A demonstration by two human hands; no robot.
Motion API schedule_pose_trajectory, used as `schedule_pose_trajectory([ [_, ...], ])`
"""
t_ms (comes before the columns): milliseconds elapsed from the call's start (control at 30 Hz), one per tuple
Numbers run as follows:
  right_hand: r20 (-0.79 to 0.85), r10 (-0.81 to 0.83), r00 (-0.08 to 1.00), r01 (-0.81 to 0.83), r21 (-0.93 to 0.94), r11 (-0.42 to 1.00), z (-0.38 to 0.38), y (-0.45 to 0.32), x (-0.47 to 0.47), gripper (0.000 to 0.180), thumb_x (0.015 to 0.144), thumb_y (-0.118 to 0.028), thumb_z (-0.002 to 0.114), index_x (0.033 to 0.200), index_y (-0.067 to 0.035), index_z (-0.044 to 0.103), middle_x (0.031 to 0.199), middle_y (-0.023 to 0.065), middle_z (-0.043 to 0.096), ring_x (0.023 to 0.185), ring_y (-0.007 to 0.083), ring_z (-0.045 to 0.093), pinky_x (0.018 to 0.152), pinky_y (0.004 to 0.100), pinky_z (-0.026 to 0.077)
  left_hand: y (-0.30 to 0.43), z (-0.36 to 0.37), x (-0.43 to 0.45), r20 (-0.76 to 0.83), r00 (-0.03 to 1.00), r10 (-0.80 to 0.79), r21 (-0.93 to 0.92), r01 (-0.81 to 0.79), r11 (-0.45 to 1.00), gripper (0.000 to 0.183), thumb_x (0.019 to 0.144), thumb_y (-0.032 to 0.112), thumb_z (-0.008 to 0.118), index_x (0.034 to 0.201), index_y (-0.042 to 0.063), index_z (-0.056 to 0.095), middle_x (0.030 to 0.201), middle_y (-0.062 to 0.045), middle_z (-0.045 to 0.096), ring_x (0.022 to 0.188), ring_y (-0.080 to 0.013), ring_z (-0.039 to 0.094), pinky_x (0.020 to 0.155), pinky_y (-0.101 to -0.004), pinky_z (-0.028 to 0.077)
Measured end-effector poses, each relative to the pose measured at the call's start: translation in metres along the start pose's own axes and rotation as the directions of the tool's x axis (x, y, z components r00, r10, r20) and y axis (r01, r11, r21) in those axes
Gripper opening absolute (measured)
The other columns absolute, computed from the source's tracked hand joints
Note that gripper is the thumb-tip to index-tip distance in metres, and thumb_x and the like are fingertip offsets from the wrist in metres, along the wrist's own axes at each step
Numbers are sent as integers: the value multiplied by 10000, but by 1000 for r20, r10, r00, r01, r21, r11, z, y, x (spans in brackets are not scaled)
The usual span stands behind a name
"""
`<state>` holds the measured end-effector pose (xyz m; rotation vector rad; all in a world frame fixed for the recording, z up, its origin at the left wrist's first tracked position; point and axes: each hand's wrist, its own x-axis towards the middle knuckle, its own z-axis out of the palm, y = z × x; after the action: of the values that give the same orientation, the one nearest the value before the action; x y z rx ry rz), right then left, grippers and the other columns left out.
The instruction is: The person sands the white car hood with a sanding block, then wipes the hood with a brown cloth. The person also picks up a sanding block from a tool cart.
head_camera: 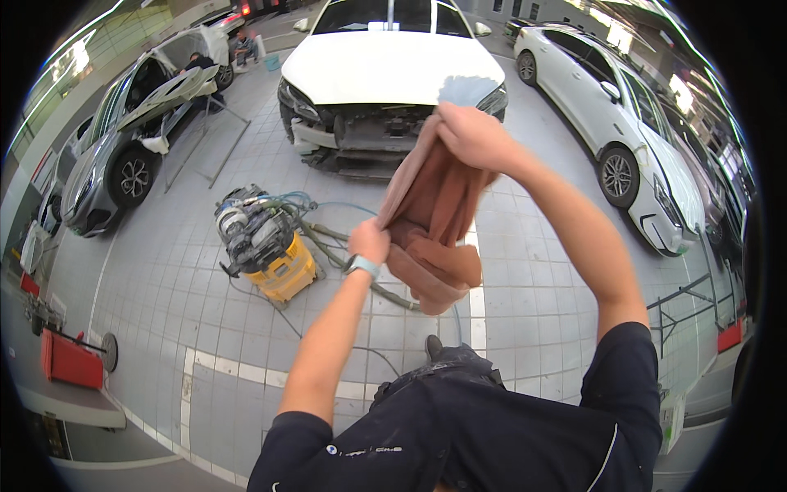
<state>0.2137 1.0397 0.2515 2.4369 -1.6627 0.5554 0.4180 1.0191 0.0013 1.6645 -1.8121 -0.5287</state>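
A reddish-brown cloth (433, 227), perhaps a towel, hangs in folds between my two hands. My right hand (470, 136) grips its upper corner, in front of the white car's headlight. Lower down and to the left, my left hand (369, 240) pinches another part of its edge. The cloth's lower end bunches and curls above the tiled floor. Beyond it stands a white car (387, 67) with its front bumper removed and the inner structure (381, 129) exposed. A grey patch (465, 90) marks the hood's front corner near my right hand.
A yellow and black dust extractor (270, 246) with tools on top stands left, its hoses (332, 232) trailing across the floor. Two people (203, 64) are by a grey car (132, 141) and a panel stand (206, 147). A white car (605, 111) and a metal stand (685, 295) are right.
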Motion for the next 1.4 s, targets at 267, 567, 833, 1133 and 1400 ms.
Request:
schedule_pose_trajectory([
  [267,-276,-27,961,-98,-427,899,-23,114,-59,159,971,-98,438,1120,-77,489,974,170,703,899,397,701,733,507,551,-81,-88,24,-118,992,-52,350,91,932,205,867,136,580,971,112,755,984,-185,747,969,-434,702,841,-526,568],
  [567,-515,-22,857,-307,-544,781,-97,178,-58,297,1001,-136,434,1252,-218,570,1096,100,727,871,374,713,689,504,558,-17,-160,12,282,938,201,-223,-140,965,227,832,54,558,991,4,712,942,-148,737,856,-308,679,784,-386,543],
  [833,-678,-291,675,-493,-708,506,-154,111,143,404,970,-125,447,1354,-72,563,1355,184,540,1291,379,482,1112,611,307,84,-179,28,412,807,423,-897,277,344,351,918,4,587,1267,-14,618,1072,-64,698,933,-159,656,825,-327,536],
  [1133,875,432,219,-911,342,-231,316,52,-263,304,986,-361,601,973,-75,703,841,70,698,745,126,633,644,362,496,58,-181,-22,293,871,394,-934,349,-78,466,1050,181,574,1466,22,436,1402,-127,566,1306,-236,550,1102,-410,452],
  [1400,819,-453,351,-781,-11,-625,381,-13,-179,591,974,-480,642,1397,-72,573,1313,110,590,1173,207,604,989,367,502,134,-179,3,308,838,452,-943,332,26,586,974,75,472,1538,-12,339,1512,-227,474,1379,-370,500,1167,-526,391],
])
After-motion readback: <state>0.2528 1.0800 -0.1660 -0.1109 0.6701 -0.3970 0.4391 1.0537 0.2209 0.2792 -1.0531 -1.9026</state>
